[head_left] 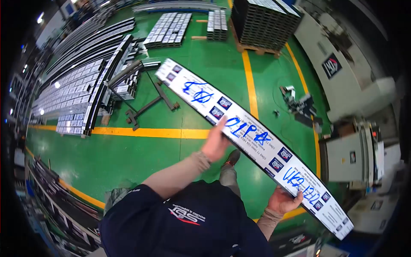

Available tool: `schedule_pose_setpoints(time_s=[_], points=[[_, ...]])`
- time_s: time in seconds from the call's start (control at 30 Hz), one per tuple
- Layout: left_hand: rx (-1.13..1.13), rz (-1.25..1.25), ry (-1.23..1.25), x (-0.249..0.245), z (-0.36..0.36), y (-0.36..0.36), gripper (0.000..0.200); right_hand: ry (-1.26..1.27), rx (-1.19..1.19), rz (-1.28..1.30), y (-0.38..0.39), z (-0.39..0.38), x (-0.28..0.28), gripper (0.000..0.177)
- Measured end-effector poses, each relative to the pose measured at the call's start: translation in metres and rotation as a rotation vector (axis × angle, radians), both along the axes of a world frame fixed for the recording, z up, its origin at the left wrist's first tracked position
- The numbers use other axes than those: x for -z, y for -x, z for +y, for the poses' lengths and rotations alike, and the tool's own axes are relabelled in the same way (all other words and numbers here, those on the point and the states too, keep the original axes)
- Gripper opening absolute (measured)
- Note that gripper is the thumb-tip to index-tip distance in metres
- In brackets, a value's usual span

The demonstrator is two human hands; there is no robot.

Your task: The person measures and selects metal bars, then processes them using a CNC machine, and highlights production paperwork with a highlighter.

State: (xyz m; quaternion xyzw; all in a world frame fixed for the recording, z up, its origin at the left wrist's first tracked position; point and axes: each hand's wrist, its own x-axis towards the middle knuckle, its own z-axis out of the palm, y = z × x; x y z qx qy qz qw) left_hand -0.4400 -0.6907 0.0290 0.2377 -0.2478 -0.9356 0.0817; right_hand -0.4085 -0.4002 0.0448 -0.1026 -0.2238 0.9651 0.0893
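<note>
The left hand (215, 142) is curling partly closed around the near long edge of the film-wrapped profile (252, 141), close to its middle, and the right hand (284, 200) is gripping the same edge nearer its lower-right end, the thumb pressing on the labelled face. The profile is slanting across the view from upper left to lower right, both hands holding it above the green floor (171, 150). Its white film is showing printed logos and blue handwriting.

Just below the profile's near edge, a shoe (233, 157) is resting on the floor. Left of the profile's upper-left end, a metal stand (147, 105) is standing, and farther left long wrapped profiles (79, 98) are lying in rows. Beyond the profile, two bundles of shorter profiles (169, 29) are lying, with a tall stack (265, 25) sitting on a wooden pallet (257, 49) to their right. Right of the profile, a large pale machine (340, 64) is standing.
</note>
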Motion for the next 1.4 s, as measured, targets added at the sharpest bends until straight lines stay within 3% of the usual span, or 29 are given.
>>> schedule_pose_setpoints(time_s=[0.03,0.07,0.13,0.17,0.23,0.3,0.33,0.4,0.47,0.5,0.57,0.67,0.77,0.87,0.93,1.0,1.13,1.23,1.27,1.4], points=[[-0.223,-0.027,0.151,0.021,-0.040,0.026,0.039,-0.007,-0.028,-0.018,0.040,-0.012,0.007,0.054],[-0.333,0.074,0.260,0.014,-0.087,0.037,0.037,-0.018,-0.060,-0.039,0.076,-0.019,0.012,0.055],[-0.591,0.034,0.370,-0.009,-0.175,0.040,0.036,-0.001,-0.119,-0.133,0.143,-0.033,0.016,0.058],[-0.698,0.146,0.408,-0.029,-0.192,0.002,0.035,0.031,-0.166,-0.136,0.133,-0.023,0.010,0.058],[-0.897,0.060,0.555,-0.036,-0.256,-0.028,0.032,0.028,-0.332,-0.181,0.179,-0.041,0.012,0.059],[-1.056,-0.152,0.643,-0.055,-0.271,-0.063,0.062,0.022,-0.461,-0.194,0.224,-0.045,0.026,0.059],[-1.248,-0.341,0.666,-0.057,-0.264,-0.056,0.075,0.000,-0.518,-0.213,0.252,-0.052,0.027,0.059],[-1.207,-0.450,0.746,-0.064,-0.250,-0.074,0.060,-0.017,-0.605,-0.234,0.279,-0.059,0.013,0.058],[-1.092,-0.511,0.744,-0.025,-0.263,-0.088,0.042,-0.010,-0.646,-0.275,0.330,-0.083,0.028,0.058],[-1.139,-0.608,0.767,-0.010,-0.261,-0.085,0.033,-0.031,-0.656,-0.251,0.353,-0.103,0.029,0.059],[-1.229,-0.799,0.865,0.035,-0.277,-0.068,0.034,-0.109,-0.658,-0.147,0.406,-0.173,0.022,0.061],[-1.279,-0.799,0.700,0.075,-0.293,-0.049,0.036,-0.158,-0.589,-0.073,0.445,-0.229,0.002,0.060],[-1.367,-0.762,0.513,0.126,-0.344,0.039,0.042,-0.211,-0.586,0.016,0.529,-0.318,-0.029,0.059],[-1.206,-0.882,0.437,0.171,-0.389,0.106,0.047,-0.221,-0.505,0.029,0.583,-0.373,-0.064,0.059],[-1.261,-0.831,0.402,0.176,-0.421,0.173,0.050,-0.146,-0.552,0.191,0.613,-0.422,-0.062,0.056],[-1.313,-0.932,0.378,0.179,-0.467,0.238,0.054,-0.282,-0.546,0.115,0.657,-0.476,-0.053,0.055],[-1.199,-1.026,0.402,0.228,-0.547,0.296,0.059,-0.281,-0.600,0.063,0.742,-0.569,-0.019,0.050],[-0.870,-0.995,0.400,0.271,-0.598,0.306,0.059,-0.244,-0.690,0.028,0.813,-0.654,-0.001,0.050],[-0.756,-0.996,0.398,0.272,-0.614,0.315,0.059,-0.248,-0.693,0.021,0.842,-0.686,0.006,0.050],[-0.755,-0.913,0.329,0.240,-0.655,0.345,0.049,-0.261,-0.826,-0.004,0.920,-0.813,-0.027,0.050]])
